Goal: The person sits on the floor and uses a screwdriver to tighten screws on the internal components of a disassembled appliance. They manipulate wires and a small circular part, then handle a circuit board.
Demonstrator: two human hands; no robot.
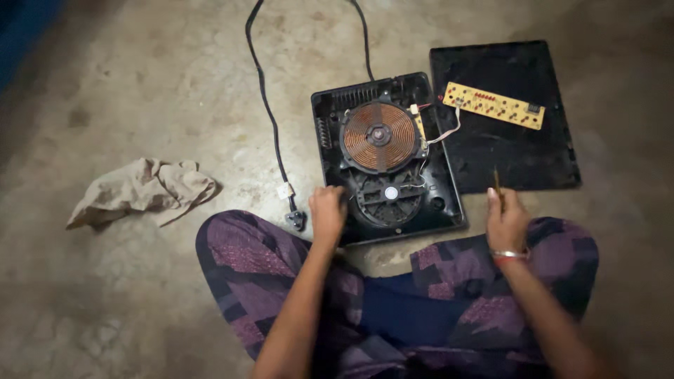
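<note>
An opened black induction cooker base [442, 203] lies on the concrete floor in front of my crossed legs. Inside it sit a round copper coil [380, 137] and a black fan [390, 194]. My left hand [327, 213] rests on the near left edge of the base. My right hand [505, 219] holds a thin stick-like tool [496, 180] upright, just right of the base. A yellow circuit board [493, 105] lies on the black top panel [516, 151], joined to the base by white wires [449, 132].
A crumpled beige cloth [140, 189] lies on the floor at the left. The black power cord [265, 98] runs from the top down to a plug [295, 217] near my left knee. My purple patterned trousers fill the lower frame.
</note>
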